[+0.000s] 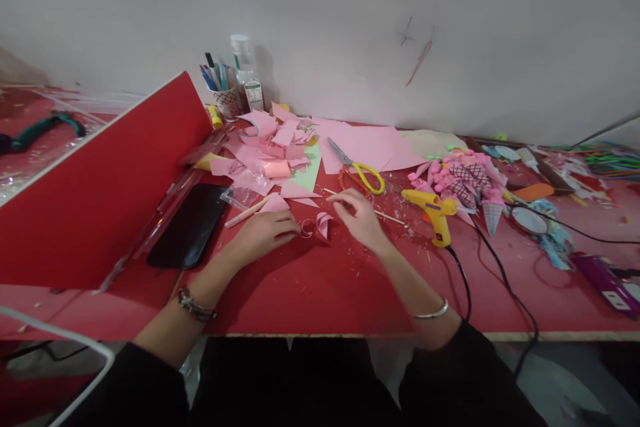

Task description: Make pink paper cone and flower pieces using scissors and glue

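Both my hands rest on the red table (325, 287) around a small curled pink paper piece (320, 225). My left hand (265, 232) is closed, its fingertips pinching the piece's left edge. My right hand (357, 217) has its fingers bent over the piece's right side and a thin wooden stick (387, 215) that lies under it. A pale wooden stick (245, 213) lies just behind my left hand.
A pile of pink paper scraps (273, 147) and a pink sheet (370, 147) lie behind. Yellow-handled scissors (363, 170), a yellow glue gun (435, 210) with black cord, pink paper cones (467, 180), a black phone (190, 230), a red divider (100, 193), a pen cup (225, 97), a bottle (247, 73).
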Demonstrator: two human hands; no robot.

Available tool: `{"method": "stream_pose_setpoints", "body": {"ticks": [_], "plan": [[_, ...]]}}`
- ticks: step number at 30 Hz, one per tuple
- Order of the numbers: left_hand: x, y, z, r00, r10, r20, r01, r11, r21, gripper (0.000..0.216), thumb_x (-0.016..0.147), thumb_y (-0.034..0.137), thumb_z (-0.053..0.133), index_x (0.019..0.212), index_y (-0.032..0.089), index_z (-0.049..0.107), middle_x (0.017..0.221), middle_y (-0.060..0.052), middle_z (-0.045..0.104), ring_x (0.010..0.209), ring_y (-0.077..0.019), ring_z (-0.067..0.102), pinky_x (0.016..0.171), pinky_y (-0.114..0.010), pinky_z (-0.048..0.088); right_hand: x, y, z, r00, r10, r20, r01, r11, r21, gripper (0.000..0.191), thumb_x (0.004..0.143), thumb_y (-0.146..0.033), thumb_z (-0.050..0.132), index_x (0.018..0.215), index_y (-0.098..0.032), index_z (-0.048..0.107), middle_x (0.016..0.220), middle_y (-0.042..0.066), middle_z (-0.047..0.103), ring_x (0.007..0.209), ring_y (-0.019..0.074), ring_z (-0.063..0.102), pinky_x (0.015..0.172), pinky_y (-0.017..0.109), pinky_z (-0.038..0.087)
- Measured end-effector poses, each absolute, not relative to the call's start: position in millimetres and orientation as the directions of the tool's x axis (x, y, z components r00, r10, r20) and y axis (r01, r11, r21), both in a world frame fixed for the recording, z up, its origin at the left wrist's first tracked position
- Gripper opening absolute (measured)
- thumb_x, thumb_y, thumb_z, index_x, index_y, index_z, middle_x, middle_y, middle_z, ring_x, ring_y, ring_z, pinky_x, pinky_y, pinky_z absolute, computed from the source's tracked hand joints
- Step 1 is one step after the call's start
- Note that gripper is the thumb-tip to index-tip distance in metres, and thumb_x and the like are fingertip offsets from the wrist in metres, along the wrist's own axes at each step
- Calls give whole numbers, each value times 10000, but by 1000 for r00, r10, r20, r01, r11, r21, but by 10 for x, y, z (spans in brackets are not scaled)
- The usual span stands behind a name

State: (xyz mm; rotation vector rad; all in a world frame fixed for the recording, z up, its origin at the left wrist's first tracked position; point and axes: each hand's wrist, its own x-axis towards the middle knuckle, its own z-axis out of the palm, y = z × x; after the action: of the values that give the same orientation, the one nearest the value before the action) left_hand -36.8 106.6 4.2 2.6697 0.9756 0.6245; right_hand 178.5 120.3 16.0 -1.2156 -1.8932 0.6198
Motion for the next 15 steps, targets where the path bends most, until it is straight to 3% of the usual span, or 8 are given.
{"method": "stream_pose_setpoints", "body": {"ticks": [3, 7, 10, 15], "plan": [[-393, 1078, 23, 666, 689, 286, 569, -717, 402, 193, 808, 161, 437, 792, 161, 629, 784, -33, 622, 725, -137, 576, 623, -237, 434, 1906, 1227, 217, -241, 911, 335, 553, 412, -724, 184, 777, -109, 431, 790, -173, 603, 760, 24, 560, 717, 130, 519, 671, 266, 408], [-410, 1080, 17, 632, 735, 245, 587, -660, 468, 149, 759, 130, 477, 769, 172, 620, 781, -18, 612, 730, -135, 565, 647, -245, 439, 1930, 1194, 226, -461, 840, 286, 576, 528, -624, 199, 785, -128, 458, 922, -164, 599, 853, 53, 542, 803, 143, 517, 736, 290, 416], [-416, 1072, 19, 620, 745, 246, 574, -644, 506, 142, 746, 115, 476, 754, 171, 606, 769, -10, 606, 712, -126, 555, 651, -241, 436, 1872, 1196, 213, -601, 766, 228, 620, 627, -472, 209, 773, -150, 513, 960, -176, 603, 924, 69, 530, 879, 164, 499, 788, 314, 407], [-423, 1059, 20, 611, 750, 255, 564, -638, 524, 130, 744, 120, 475, 742, 171, 595, 756, -7, 601, 700, -123, 550, 638, -236, 432, 1818, 1268, 211, -733, 655, 184, 637, 756, -152, 129, 783, -148, 512, 847, -160, 623, 973, 90, 554, 829, 183, 477, 753, 327, 404]]}}
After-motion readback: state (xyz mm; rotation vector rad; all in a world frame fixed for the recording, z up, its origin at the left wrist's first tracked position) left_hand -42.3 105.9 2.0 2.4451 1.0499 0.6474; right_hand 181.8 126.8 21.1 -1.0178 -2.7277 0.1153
